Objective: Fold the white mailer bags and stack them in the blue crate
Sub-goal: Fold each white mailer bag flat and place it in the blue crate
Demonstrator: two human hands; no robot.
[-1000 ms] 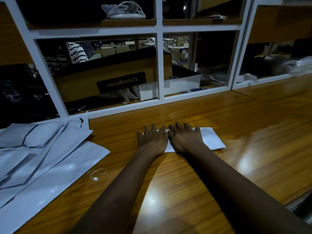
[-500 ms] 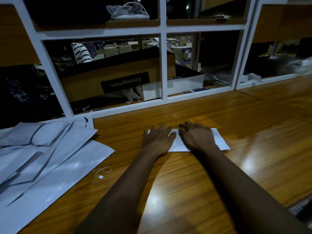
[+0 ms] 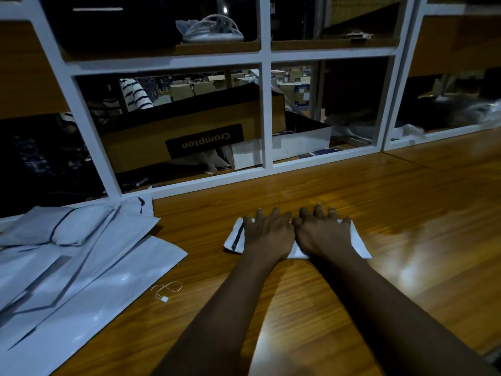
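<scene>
Half a second ago the right hand [image 3: 324,236] had curled fingers and sat apart from the left hand [image 3: 267,236]; now both lie flat, touching, on the folded white bag [image 3: 358,244], whose striped left end now shows

We press both palms flat on a folded bag [image 3: 234,239] on the table [image 3: 412,210]. Our left hand [image 3: 267,234] and right hand [image 3: 324,234] lie just beside each other, fingers straight toward 12 o'clock. Loose bags [image 3: 81,267] lie spread at 9 o'clock, and a string tag [image 3: 165,292] at 8. At 11, a box [image 3: 189,137] sits in the shelf [image 3: 265,104].
</scene>
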